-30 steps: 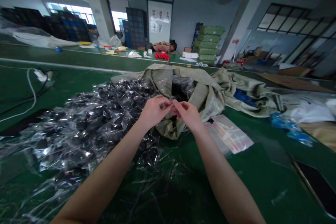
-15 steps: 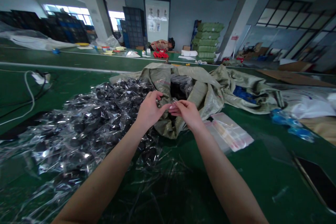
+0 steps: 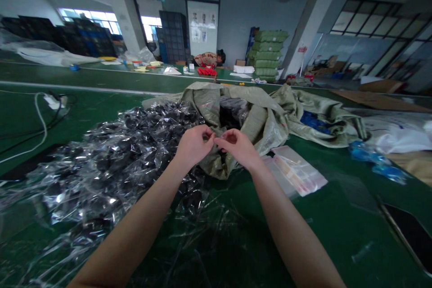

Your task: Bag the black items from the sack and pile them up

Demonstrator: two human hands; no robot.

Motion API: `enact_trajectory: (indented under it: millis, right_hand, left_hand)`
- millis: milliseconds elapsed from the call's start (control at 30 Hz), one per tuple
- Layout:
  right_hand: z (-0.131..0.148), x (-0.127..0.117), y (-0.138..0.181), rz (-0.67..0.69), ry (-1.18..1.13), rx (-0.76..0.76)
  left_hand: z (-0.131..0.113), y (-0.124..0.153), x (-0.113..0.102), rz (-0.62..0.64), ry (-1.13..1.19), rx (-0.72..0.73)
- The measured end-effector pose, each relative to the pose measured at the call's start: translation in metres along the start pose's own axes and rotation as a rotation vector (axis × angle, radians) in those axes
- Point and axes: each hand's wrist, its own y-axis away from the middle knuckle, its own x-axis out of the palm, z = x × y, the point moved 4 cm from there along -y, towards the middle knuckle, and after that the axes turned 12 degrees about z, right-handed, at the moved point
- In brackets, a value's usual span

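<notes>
Small piece [image 3: 214, 137]: pinched between the fingertips of both hands at the centre of the frame, above the near edge of the woven sack; too small and blurred to tell what it is.
Left hand [image 3: 194, 146]: curled, thumb and fingers closed on the small piece.
Right hand [image 3: 238, 146]: curled the same way, fingertips gripping the small piece and touching those of the left hand.
Wrapped pile [image 3: 111, 162]: black pieces in crinkled clear film, spread wide over the left of the green table [image 3: 337, 225].
Woven sack [image 3: 266, 117]: open just behind the hands, with dark contents showing in its mouth.
Flat clear bags [image 3: 299, 173]: a small stack right of the right wrist, lying apart from it.
Progress, as I judge it: many pieces lie wrapped in the pile, while the sack holds more and the flat bags are not used up.
Writing: posters [image 3: 202, 20] on the far wall and a red sign [image 3: 302, 49] on the pillar, neither readable; no brand visible.
</notes>
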Motion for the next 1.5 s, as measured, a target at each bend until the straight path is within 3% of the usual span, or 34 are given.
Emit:
enact_trajectory:
  millis: [167,367,600,800,933,1000,1100,1233,1433,1500]
  right_hand:
    - [0.0,0.003,0.001,-0.062,0.186,-0.045]
    - [0.01,0.0,0.007,-0.264,0.316,-0.13]
    - [0.034,0.001,0.025,-0.361,0.578,-0.077]
    - [0.037,-0.001,0.026,-0.259,0.597,-0.101]
    - [0.023,-0.009,0.01,-0.03,0.312,-0.175]
    - [0.004,-0.022,-0.002,-0.083,0.229,-0.136]
    - [-0.028,-0.033,-0.024,-0.136,0.571,-0.026]
    - [-0.068,-0.018,-0.048,0.176,1.02,0.125]
    - [-0.075,-0.011,-0.056,0.268,1.044,0.154]
    - [-0.061,-0.017,-0.05,0.174,1.01,0.113]
  left_hand:
    - [-0.007,0.005,-0.003,-0.074,-0.129,-0.054]
    - [-0.019,0.011,-0.008,-0.111,-0.262,-0.12]
    - [-0.031,0.02,-0.011,-0.146,-0.337,-0.128]
    - [-0.029,0.019,-0.017,-0.132,-0.381,-0.135]
    - [-0.02,0.015,-0.02,-0.108,-0.429,-0.219]
    - [-0.014,0.012,-0.02,-0.093,-0.454,-0.25]
    - [-0.008,0.009,-0.016,-0.056,-0.493,-0.293]
    - [-0.005,0.006,-0.009,-0.005,-0.513,-0.302]
    - [-0.001,0.004,0.0,0.03,-0.527,-0.283]
    - [0.001,0.004,0.002,0.037,-0.52,-0.287]
